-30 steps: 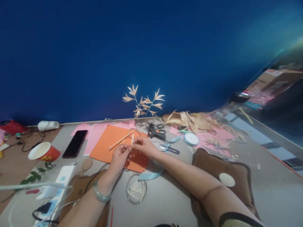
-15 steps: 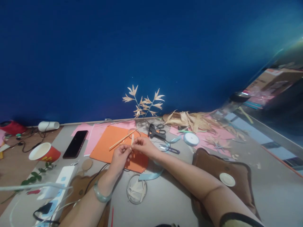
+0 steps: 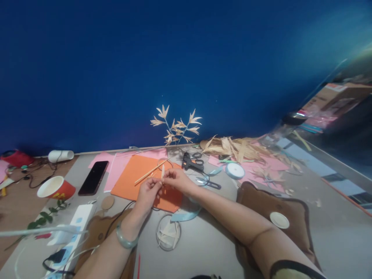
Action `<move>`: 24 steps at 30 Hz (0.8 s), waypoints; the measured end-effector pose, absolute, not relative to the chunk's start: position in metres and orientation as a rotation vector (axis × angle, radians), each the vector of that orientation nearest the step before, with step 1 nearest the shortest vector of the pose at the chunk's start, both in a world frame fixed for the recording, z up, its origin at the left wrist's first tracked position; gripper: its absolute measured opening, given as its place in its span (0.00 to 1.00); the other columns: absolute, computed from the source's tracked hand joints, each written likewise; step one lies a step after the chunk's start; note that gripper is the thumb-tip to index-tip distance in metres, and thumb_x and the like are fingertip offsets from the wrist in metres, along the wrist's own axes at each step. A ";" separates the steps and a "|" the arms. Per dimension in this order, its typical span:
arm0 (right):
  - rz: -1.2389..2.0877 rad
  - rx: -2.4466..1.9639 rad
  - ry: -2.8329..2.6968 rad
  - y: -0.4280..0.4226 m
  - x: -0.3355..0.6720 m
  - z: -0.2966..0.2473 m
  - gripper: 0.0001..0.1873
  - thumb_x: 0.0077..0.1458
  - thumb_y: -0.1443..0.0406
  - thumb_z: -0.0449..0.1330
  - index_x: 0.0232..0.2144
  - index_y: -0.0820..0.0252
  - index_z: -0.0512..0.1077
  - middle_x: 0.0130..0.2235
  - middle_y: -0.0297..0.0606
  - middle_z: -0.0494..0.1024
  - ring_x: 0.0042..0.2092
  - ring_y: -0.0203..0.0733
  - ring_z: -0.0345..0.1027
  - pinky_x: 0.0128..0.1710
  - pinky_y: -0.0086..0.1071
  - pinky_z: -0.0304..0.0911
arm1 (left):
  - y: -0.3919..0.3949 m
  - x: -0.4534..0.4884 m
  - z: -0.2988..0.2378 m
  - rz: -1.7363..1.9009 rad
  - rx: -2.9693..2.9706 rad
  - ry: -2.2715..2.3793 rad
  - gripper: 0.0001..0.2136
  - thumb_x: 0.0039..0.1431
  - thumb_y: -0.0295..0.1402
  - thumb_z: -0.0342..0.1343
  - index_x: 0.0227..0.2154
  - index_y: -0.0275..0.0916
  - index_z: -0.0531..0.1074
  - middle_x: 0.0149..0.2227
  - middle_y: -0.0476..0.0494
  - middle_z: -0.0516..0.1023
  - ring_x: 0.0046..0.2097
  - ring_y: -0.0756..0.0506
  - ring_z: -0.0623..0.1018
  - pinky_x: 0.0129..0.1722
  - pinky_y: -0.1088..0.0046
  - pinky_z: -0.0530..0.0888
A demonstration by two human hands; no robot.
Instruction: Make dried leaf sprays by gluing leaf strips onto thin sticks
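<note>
Wears a smooth, rounded, pale grey-green bangle (image 3: 126, 242) around the left wrist (image 3: 135, 224). Shows little of a sleeve (image 3: 290, 274) on the right arm (image 3: 226, 211), perhaps khaki, edged with a dark band (image 3: 286, 264).

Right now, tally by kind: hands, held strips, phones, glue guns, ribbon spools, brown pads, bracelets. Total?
Hands: 2 (left hand, right hand)
Held strip: 1
Phone: 1
Glue gun: 1
Ribbon spool: 1
Brown pads: 2, one partly hidden
Bracelet: 1
Total: 9
</note>
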State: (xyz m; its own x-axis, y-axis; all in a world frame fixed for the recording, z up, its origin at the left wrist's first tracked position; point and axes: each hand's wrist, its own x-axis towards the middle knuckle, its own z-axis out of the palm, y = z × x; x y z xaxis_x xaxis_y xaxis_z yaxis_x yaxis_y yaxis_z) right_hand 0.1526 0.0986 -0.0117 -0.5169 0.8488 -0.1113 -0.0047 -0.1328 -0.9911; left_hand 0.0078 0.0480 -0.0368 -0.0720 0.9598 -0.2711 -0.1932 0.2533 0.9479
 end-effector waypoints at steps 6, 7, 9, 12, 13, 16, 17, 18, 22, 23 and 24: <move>1.721 -0.959 -1.497 0.099 0.152 -0.013 0.11 0.45 0.61 0.65 0.25 0.62 0.68 0.21 0.29 0.72 0.20 0.28 0.61 0.19 0.23 0.55 | 0.048 0.008 -0.037 1.161 0.827 1.272 0.15 0.45 0.43 0.62 0.29 0.35 0.71 0.16 0.54 0.68 0.16 0.56 0.63 0.15 0.82 0.59; 1.719 -0.958 -1.498 0.099 0.152 -0.013 0.11 0.45 0.61 0.65 0.25 0.62 0.68 0.21 0.29 0.72 0.20 0.28 0.61 0.19 0.23 0.56 | 0.048 0.008 -0.037 1.162 0.826 1.272 0.15 0.45 0.42 0.62 0.29 0.35 0.71 0.16 0.54 0.68 0.16 0.56 0.63 0.16 0.82 0.60; 1.720 -0.953 -1.506 0.099 0.153 -0.013 0.11 0.46 0.61 0.65 0.25 0.62 0.68 0.21 0.29 0.72 0.20 0.28 0.62 0.20 0.23 0.56 | 0.048 0.008 -0.037 1.160 0.832 1.263 0.15 0.45 0.42 0.61 0.29 0.35 0.70 0.17 0.53 0.69 0.15 0.56 0.64 0.15 0.82 0.60; 1.712 -0.956 -1.508 0.099 0.153 -0.013 0.11 0.46 0.61 0.65 0.25 0.62 0.69 0.21 0.29 0.72 0.20 0.29 0.62 0.20 0.23 0.57 | 0.048 0.009 -0.037 1.166 0.836 1.257 0.15 0.45 0.42 0.61 0.29 0.35 0.70 0.16 0.53 0.69 0.15 0.56 0.64 0.15 0.81 0.60; 1.708 -0.962 -1.507 0.099 0.153 -0.013 0.11 0.45 0.61 0.65 0.25 0.62 0.69 0.21 0.29 0.72 0.20 0.29 0.62 0.20 0.24 0.57 | 0.048 0.009 -0.037 1.167 0.834 1.259 0.15 0.45 0.42 0.62 0.29 0.35 0.70 0.16 0.54 0.68 0.15 0.55 0.64 0.15 0.81 0.60; 1.712 -0.967 -1.502 0.099 0.153 -0.013 0.12 0.45 0.60 0.65 0.25 0.62 0.69 0.21 0.29 0.72 0.20 0.29 0.62 0.20 0.24 0.57 | 0.048 0.009 -0.037 1.162 0.827 1.267 0.14 0.45 0.42 0.62 0.29 0.36 0.70 0.15 0.54 0.68 0.15 0.55 0.64 0.15 0.82 0.60; 1.716 -0.964 -1.500 0.099 0.153 -0.014 0.12 0.45 0.60 0.65 0.25 0.62 0.69 0.21 0.29 0.72 0.20 0.30 0.62 0.20 0.24 0.57 | 0.048 0.008 -0.037 1.160 0.826 1.270 0.14 0.45 0.42 0.62 0.29 0.36 0.70 0.15 0.54 0.68 0.15 0.55 0.64 0.16 0.82 0.60; 1.716 -0.962 -1.497 0.099 0.153 -0.014 0.12 0.45 0.60 0.65 0.25 0.62 0.68 0.21 0.29 0.72 0.20 0.30 0.63 0.20 0.24 0.57 | 0.048 0.008 -0.038 1.160 0.825 1.274 0.14 0.45 0.42 0.62 0.29 0.36 0.71 0.15 0.54 0.68 0.15 0.55 0.64 0.16 0.81 0.60; 1.709 -0.955 -1.507 0.099 0.152 -0.015 0.12 0.45 0.60 0.65 0.25 0.62 0.68 0.21 0.30 0.74 0.21 0.31 0.65 0.21 0.25 0.57 | 0.048 0.007 -0.040 1.158 0.839 1.255 0.16 0.45 0.44 0.62 0.29 0.36 0.71 0.16 0.53 0.69 0.16 0.55 0.64 0.16 0.81 0.60; 1.708 -0.956 -1.509 0.099 0.152 -0.016 0.12 0.45 0.60 0.65 0.26 0.62 0.68 0.21 0.31 0.74 0.21 0.31 0.65 0.21 0.25 0.57 | 0.048 0.007 -0.041 1.156 0.845 1.244 0.16 0.46 0.44 0.62 0.29 0.35 0.71 0.16 0.53 0.69 0.16 0.55 0.64 0.16 0.81 0.60; 1.709 -0.958 -1.509 0.099 0.152 -0.016 0.12 0.45 0.60 0.65 0.26 0.62 0.68 0.21 0.31 0.74 0.21 0.31 0.65 0.21 0.25 0.57 | 0.048 0.007 -0.041 1.154 0.850 1.235 0.16 0.46 0.44 0.61 0.29 0.35 0.71 0.16 0.52 0.69 0.16 0.55 0.64 0.16 0.81 0.59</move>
